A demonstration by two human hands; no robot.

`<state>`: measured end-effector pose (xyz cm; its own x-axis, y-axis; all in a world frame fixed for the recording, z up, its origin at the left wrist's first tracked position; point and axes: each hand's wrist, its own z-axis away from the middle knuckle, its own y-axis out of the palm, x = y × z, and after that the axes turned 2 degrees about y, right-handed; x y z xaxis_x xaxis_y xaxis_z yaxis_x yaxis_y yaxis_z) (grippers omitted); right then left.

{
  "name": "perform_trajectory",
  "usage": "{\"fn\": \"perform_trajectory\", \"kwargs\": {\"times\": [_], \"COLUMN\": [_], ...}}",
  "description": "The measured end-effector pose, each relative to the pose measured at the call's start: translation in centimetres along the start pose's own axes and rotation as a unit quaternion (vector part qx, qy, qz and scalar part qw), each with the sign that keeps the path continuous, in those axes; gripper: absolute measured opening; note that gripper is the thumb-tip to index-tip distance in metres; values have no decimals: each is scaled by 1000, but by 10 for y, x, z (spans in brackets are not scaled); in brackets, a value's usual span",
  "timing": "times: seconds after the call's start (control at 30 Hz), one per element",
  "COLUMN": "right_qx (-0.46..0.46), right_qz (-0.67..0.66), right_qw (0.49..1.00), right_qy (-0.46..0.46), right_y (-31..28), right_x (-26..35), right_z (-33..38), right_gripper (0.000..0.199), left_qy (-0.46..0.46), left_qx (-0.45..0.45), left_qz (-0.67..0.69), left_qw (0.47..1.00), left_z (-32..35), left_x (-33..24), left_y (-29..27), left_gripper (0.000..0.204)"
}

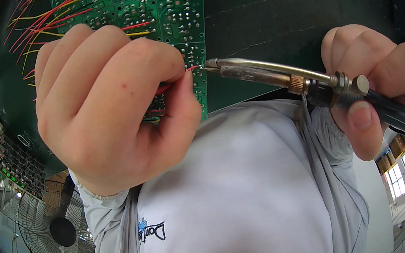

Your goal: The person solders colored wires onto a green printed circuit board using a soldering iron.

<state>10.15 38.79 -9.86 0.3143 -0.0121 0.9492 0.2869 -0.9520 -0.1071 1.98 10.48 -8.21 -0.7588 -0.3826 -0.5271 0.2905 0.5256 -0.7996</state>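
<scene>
My left hand (107, 109) is closed in a fist, pinching a thin red wire (189, 68) between thumb and fingers against the edge of a green circuit board (177, 5). My right hand (372, 82) grips a soldering iron (280, 77) by its black handle. The metal tip points left and touches the wire's end at the board's lower right edge. Several red and yellow wires (60, 0) stick out of the board at the upper left.
A dark green mat (288, 20) lies behind the board. My white shirt and grey sleeves (256, 185) fill the lower middle. A round fan grille (57, 220) shows at the lower left, shelving at the far left, windows at the right edge.
</scene>
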Motion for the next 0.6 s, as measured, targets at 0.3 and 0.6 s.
{"fn": "perform_trajectory", "kwargs": {"times": [0.3, 0.6], "right_qx": [-11, -21], "right_qz": [-5, 6], "right_qw": [1000, 1000], "right_qy": [3, 20], "right_y": [-2, -7], "right_x": [-1, 0], "right_z": [5, 13], "right_gripper": [30, 29], "left_qy": [13, 27], "left_qx": [8, 12], "left_qz": [-1, 14], "left_qw": [1000, 999], "left_z": [-1, -3], "left_x": [2, 6], "left_y": [-3, 6], "left_gripper": [16, 17]}}
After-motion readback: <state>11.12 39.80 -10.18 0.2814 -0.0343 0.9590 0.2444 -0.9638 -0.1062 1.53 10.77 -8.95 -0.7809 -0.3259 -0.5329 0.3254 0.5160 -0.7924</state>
